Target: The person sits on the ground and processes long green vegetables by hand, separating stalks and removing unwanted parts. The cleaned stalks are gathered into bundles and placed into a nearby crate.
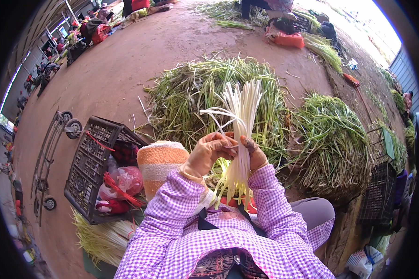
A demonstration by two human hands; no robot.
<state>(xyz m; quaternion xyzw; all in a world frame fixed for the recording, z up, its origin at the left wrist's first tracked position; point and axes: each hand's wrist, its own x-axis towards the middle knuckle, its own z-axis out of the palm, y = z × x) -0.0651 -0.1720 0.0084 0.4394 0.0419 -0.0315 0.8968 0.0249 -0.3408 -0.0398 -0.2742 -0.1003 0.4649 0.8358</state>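
A bundle of pale leafy stalks (243, 122), white at the top and yellow-green at the lower end, stands upright between my hands. My right hand (253, 153), in a stained rubber glove, is closed around its right side with the thumb across the front. At its left side my left hand (209, 153), gloved too, pinches a loose white stalk that loops out from the bundle; the fingertips partly overlap, so the exact grip is hard to see. Beyond the hands lies a large heap of green leaves (209, 87). An orange and white striped towel (162, 157) covers my left knee.
At left, a black plastic crate (90, 171) holds plastic bags and red ties; beside it is a hand cart (50, 157). Pale stalks (104, 240) lie below the crate. A second leaf heap (331, 143) and another crate (377, 195) stand right. Other people work farther off.
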